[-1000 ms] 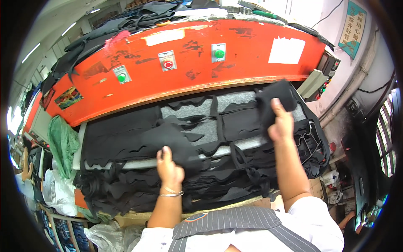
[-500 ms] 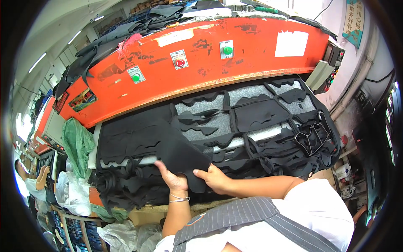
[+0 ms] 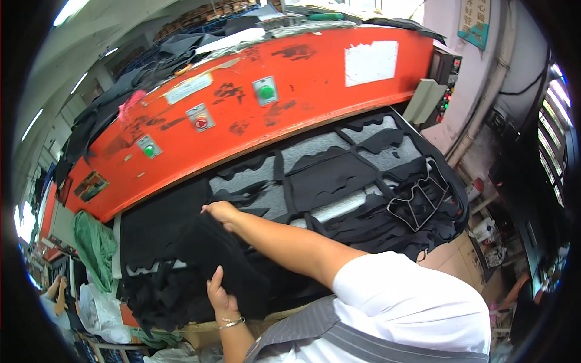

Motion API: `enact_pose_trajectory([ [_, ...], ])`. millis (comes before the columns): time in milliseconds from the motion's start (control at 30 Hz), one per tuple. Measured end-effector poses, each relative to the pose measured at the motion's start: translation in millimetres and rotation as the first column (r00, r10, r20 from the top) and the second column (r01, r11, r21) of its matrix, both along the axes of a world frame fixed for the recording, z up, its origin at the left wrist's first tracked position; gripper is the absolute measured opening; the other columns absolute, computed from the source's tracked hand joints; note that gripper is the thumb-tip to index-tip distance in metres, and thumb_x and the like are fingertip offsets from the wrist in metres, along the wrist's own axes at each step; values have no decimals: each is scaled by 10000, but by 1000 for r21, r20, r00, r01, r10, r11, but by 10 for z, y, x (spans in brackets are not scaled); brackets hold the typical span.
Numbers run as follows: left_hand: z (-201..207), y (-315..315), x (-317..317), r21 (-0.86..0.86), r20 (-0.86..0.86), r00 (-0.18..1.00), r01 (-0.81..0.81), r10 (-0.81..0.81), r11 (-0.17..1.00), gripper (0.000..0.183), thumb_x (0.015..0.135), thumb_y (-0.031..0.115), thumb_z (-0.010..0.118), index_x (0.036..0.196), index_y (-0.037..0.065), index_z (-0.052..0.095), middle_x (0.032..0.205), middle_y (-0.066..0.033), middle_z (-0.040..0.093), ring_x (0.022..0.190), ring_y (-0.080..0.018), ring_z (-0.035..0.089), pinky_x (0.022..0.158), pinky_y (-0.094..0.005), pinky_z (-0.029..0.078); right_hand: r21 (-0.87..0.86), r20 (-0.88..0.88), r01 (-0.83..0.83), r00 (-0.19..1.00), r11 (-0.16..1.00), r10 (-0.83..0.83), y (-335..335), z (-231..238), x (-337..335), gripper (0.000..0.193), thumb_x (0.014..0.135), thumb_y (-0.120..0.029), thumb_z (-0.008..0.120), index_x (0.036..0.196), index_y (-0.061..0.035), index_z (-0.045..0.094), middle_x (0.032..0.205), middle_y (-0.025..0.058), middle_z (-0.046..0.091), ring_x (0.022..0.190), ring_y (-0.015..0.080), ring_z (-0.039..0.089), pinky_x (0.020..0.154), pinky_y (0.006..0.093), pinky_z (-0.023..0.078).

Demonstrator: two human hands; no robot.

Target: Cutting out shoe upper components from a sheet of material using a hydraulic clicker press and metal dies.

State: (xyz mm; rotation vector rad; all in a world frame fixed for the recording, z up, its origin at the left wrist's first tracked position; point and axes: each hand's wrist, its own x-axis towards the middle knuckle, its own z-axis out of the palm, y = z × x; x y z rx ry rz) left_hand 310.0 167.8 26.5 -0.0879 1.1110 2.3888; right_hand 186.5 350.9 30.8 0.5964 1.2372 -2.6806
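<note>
A black piece of fabric or foam sheet (image 3: 212,251) stands tilted between my hands, at the left part of the press bed. My right hand (image 3: 221,215) reaches across and pinches its upper edge. Lower down, my left hand (image 3: 221,296), with a bangle at the wrist, grips its near side; the thumb shows and the fingers are partly hidden behind the sheet. Cut black material (image 3: 327,181) and wavy offcuts lie over a grey speckled sheet (image 3: 302,202). At the right of the bed rests a metal-edged cutting die (image 3: 416,230).
An orange-red press beam (image 3: 242,115) with green (image 3: 266,92) and red (image 3: 201,122) buttons spans the far side. More black scraps lie on top. Green (image 3: 94,245) and white plastic bags (image 3: 104,314) hang at the left. A control box (image 3: 445,85) stands at the right.
My right hand has moved up and left to the sheet's far edge. My left hand has lowered and shifted left. The sheet is turned more upright, and the view has swung right.
</note>
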Motion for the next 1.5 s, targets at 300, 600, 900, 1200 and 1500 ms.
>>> enact_pose_trajectory([
  [300,-395,-1103,283,-344,-211,975,-138,67,929,408,885,167,591,1234,-39,547,1221,-151,592,1104,-282,581,967,-405,477,559,13,65,996,827,-87,963,-364,-24,390,946,-457,495,986,-98,642,805,62,656,739,278,613,666,432,516],
  [600,-136,-1453,251,-34,-237,937,-272,256,962,418,981,151,483,1298,-119,448,1255,-248,565,1130,-314,552,1049,-426,393,881,387,-369,922,-296,3,3270,-37,1740,602,874,-570,539,1049,-12,683,1079,208,653,1053,386,595,902,444,464],
  [900,374,-206,363,114,58,996,-78,72,990,444,916,272,574,1248,-22,542,1230,-151,600,1133,-318,567,1016,-456,445,710,607,-533,795,-460,14,3695,-212,1466,228,840,-181,611,1010,-66,709,1082,164,669,1028,337,628,873,404,490],
  [1200,310,-84,454,200,97,995,-24,5,979,429,930,245,553,1271,-14,530,1279,-158,575,1174,-322,549,1044,-476,415,776,554,-478,828,-410,82,3693,-57,1575,353,868,-274,598,1095,-8,644,1136,227,627,1088,361,592,914,433,464],
  [1500,202,712,432,417,69,937,285,-343,863,414,946,252,519,1262,-15,538,1299,-162,560,1196,-323,537,1062,-474,394,873,389,-296,902,-388,187,3006,701,2511,648,717,-450,752,1178,-28,580,1133,201,636,1074,358,600,896,429,470],
])
